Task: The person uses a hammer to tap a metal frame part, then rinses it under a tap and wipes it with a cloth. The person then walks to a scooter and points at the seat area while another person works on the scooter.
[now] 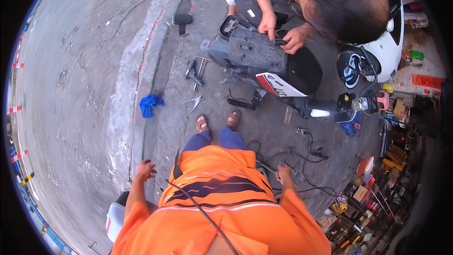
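My left hand [146, 169] hangs at my left side, fingers loosely bent and apart, with nothing plainly held. On the other side, my right hand [284, 174] is closed; a thin grey rod or cable end [267, 167] runs up to it, but what the fingers hold is hidden. Beyond my feet, another person's hands [281, 32] work at the rear of a scooter [283, 84], above a dark plastic plate [257, 51]. On the ground before me lie a drill-like power tool [192, 72], a T-handle wrench [201, 72], pliers [194, 103] and a blue cloth [151, 105].
Loose black cables [306, 153] spread over the ground at my right. Crowded tools and boxes [373, 198] line the far right. A white vehicle [389, 47] stands behind the person. A low concrete edge [146, 66] runs along the left. Part of a white scooter [114, 219] shows behind my left arm.
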`<state>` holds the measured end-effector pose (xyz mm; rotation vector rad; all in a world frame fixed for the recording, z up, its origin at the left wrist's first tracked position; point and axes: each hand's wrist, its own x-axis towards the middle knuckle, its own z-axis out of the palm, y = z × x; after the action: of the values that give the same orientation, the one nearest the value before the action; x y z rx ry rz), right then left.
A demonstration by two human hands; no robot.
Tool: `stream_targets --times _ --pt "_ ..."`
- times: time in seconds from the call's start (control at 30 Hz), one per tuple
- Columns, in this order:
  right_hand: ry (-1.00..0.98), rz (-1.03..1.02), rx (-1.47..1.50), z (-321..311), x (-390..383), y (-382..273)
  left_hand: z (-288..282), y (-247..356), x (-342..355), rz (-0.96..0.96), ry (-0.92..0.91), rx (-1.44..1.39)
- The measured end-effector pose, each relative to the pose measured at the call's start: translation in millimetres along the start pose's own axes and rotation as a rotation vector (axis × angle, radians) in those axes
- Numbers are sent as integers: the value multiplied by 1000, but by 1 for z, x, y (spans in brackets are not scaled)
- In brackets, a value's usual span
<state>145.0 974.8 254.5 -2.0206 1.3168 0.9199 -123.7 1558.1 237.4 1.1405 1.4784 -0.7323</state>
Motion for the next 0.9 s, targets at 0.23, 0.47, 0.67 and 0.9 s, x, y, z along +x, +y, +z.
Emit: stream_targets --times 0.23,0.47,0.67,0.9 --pt "-50 -894 -311 75 -34 -126 29 126 2 280 64 146" --pt "51 -1372 -635 154 -153 -350 67 151 -64 678 -26 213" --pt "81 -1356 -781 176 -137 -379 42 19 -63 288 134 26" --pt "74 -1364 -851 177 -135 -392 46 -132 -67 -170 197 -182"
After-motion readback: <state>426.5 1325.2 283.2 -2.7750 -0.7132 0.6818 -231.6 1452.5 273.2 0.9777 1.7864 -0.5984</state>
